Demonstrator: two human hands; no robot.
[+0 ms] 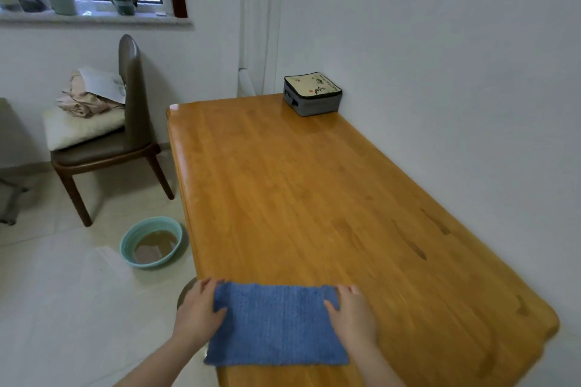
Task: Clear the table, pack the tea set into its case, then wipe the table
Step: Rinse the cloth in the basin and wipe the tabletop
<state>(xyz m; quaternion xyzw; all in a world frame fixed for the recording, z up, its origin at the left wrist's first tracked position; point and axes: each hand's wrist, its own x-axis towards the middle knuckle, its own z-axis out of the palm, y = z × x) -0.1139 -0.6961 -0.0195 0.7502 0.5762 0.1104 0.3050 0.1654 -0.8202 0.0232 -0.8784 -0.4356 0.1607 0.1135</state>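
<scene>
Left hand (198, 308): nearest, at the left; its fingers (206, 286) curl over the far-left corner of a blue cloth (276, 324) and the thumb lies on top, pinching the edge.
Right hand (353, 314): mirrors it at the cloth's right end, fingers (345, 291) curled over the far corner, thumb on top.
Blue cloth: a folded rectangle lying flat on the near end of the table (298, 198), stretched between both hands.
Step in hand: most likely the wipe. To do it well, keep the cloth flat, press evenly with both hands, and push away in straight, overlapping strips towards the far end.
Basin (125, 240): on the floor left of the table, holding brownish water (handy for rinsing).
Case (312, 94): at the table's far right corner, beside the wall, lid closed. No tea set shows, so it is probably packed inside. The spot beneath will need wiping too.
Hard to tell: both forearms and the table's near end are cut off. It is unclear whether the cloth is damp. Dark marks along the right side may be grain or stains.
</scene>
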